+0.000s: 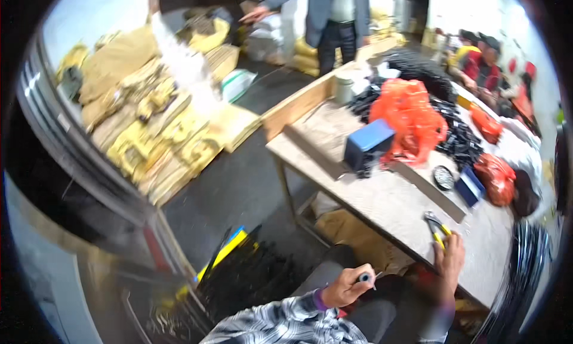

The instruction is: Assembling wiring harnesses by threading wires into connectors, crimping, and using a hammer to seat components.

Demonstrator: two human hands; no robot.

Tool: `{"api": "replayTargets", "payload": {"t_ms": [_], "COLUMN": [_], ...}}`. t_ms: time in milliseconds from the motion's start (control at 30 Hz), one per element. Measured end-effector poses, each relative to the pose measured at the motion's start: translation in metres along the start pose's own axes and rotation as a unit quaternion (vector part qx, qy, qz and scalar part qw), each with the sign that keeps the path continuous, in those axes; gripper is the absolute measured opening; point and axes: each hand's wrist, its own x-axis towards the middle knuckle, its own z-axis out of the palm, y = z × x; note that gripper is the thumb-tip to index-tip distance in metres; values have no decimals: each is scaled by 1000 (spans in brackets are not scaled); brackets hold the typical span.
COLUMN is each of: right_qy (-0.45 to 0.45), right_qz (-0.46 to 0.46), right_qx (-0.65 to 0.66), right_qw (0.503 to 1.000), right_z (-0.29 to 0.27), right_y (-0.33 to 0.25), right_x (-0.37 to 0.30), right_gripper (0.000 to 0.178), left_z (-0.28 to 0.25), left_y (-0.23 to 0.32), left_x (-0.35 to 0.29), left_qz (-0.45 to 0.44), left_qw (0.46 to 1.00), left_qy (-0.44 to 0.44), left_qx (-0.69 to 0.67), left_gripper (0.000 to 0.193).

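Note:
My left hand (347,289) is closed above my lap around a small dark cylindrical piece (364,277). Its round end faces up, and a thin pale tip shows beside the fingers. At the near table edge, my right hand (451,261) has its fingers closed on the handles of yellow-handled pliers (440,229). The metal jaws of the pliers point away from me, over the tabletop. Motion blurs my right wrist.
The wooden table (406,203) carries a blue box (367,142), orange plastic bags (406,114), a round tin (443,178) and bundles of black strips. Black strands (519,272) hang at the right edge. Yellow sacks (173,123) lie beyond; people are at the back.

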Motion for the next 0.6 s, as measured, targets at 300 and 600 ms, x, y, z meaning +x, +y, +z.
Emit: {"api": "replayTargets", "payload": {"t_ms": [300, 600], "right_qy": [28, 75], "right_qz": [-95, -43], "right_qx": [-36, 7], "right_qw": [994, 996], "right_z": [-13, 7], "right_y": [5, 40], "right_x": [9, -10], "right_gripper": [33, 20], "left_z": [12, 23], "left_y": [14, 29], "left_x": [6, -6], "left_qz": [-48, -55], "left_qw": [998, 998], "left_qy": [-24, -19], "left_qx": [-19, -16], "left_gripper": [39, 42]}}
